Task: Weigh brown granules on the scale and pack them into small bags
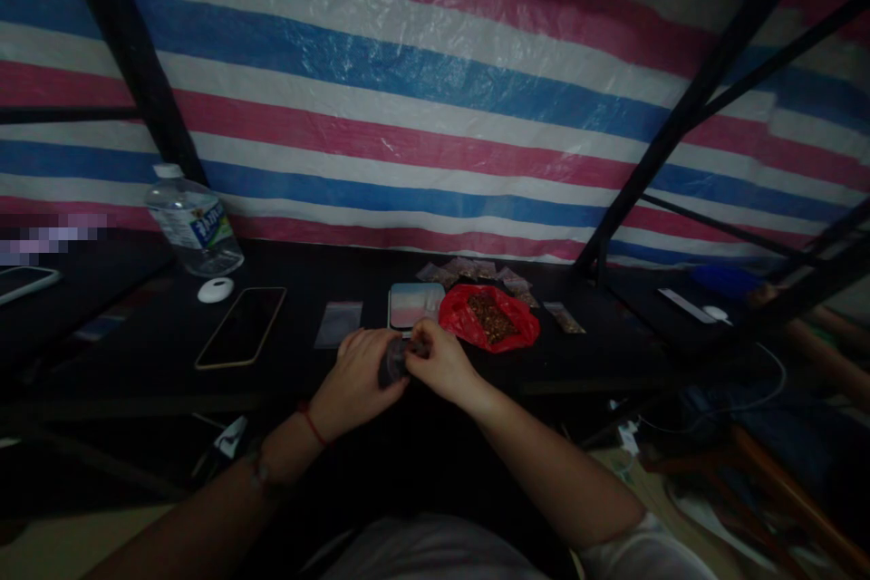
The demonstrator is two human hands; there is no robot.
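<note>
My left hand [354,378] and my right hand [440,362] meet at the near edge of a dark table [292,362]. Both are closed around a small dark object [392,365] held between them; I cannot make out what it is. Just beyond my right hand lies an open red plastic bag [468,319] with brown dried bits [490,317] inside. A small flat device with a pale screen [414,304] lies right behind my hands. An empty clear little bag [338,323] lies to its left.
A phone [242,326], a white round thing [216,290] and a water bottle [194,224] stand at the left. Several small filled packets [476,272] lie behind the red bag. Black frame bars [652,163] rise on the right. Another person's arm [808,335] shows at far right.
</note>
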